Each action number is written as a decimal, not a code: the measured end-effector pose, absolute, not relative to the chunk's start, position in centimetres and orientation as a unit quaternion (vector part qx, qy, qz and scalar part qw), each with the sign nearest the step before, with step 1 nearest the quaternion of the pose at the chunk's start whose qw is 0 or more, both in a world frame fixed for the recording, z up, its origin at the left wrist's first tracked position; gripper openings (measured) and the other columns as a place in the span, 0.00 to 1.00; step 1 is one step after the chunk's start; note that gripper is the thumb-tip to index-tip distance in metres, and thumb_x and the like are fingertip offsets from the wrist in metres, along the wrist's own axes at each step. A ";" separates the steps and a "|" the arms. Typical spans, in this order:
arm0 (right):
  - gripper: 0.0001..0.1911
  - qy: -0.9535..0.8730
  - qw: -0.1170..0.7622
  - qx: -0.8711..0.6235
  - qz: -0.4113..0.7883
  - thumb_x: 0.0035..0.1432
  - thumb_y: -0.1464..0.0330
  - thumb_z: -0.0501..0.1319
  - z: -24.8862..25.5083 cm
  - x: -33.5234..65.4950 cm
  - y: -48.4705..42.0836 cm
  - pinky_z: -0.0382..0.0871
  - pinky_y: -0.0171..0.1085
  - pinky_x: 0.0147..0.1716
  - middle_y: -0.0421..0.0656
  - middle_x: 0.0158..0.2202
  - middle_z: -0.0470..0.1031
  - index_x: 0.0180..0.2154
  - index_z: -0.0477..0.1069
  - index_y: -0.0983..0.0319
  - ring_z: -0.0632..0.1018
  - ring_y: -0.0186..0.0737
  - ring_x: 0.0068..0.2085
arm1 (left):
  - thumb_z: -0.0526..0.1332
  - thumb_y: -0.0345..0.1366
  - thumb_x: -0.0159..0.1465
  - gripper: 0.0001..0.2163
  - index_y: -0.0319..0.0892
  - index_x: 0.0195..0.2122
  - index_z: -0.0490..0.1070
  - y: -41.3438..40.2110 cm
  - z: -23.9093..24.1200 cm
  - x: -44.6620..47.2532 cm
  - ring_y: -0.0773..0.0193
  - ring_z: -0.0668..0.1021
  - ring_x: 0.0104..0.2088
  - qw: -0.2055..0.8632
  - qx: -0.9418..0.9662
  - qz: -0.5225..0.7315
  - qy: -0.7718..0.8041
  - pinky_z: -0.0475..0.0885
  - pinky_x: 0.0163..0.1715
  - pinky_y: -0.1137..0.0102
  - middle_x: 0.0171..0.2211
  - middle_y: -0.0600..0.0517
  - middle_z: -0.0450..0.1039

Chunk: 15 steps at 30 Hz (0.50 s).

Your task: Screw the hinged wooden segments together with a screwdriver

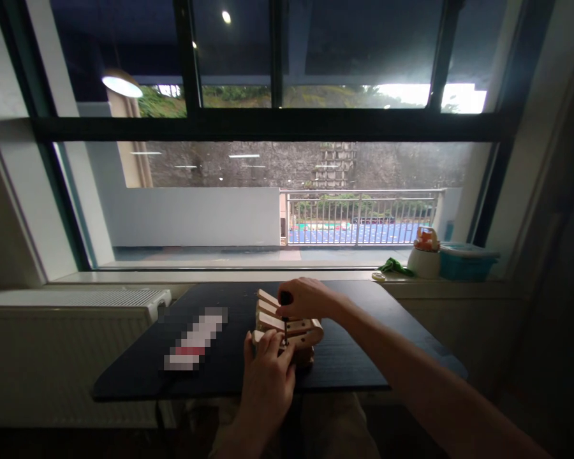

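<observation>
Left hand [270, 364] is clamping near end of wooden assembly [310, 331], which is resting on surface [351, 371]; right hand [307, 298], farther along it, is gripping screwdriver [286, 298] upright. Its slats [268, 308] are apparently sitting attached; fastening is looking unfinished, driving depth hidden.

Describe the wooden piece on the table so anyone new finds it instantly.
Start at the dark table below the big window. Around the middle of its top sits the wooden piece. Its parallel slats and dark round holes set it apart from the pale pixelated patch to its left.
</observation>
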State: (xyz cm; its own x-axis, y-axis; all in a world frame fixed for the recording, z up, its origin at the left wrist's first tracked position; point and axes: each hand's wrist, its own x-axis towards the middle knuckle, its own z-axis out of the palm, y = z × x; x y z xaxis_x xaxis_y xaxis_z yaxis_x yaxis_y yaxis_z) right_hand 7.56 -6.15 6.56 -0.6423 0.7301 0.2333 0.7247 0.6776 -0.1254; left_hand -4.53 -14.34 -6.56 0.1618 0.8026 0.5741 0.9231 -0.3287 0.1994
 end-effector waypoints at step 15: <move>0.17 -0.920 -0.177 -0.348 -0.041 0.45 0.76 0.60 10.8 4.5 -7.9 0.60 0.33 0.26 0.44 0.33 0.79 0.38 0.79 0.64 0.74 0.39 0.32 | 0.56 0.30 0.59 0.15 0.49 0.47 0.70 -14.7 -6.5 -4.7 0.56 0.64 0.57 0.080 -0.760 -0.307 -0.568 0.43 0.61 0.48 0.51 0.50 0.67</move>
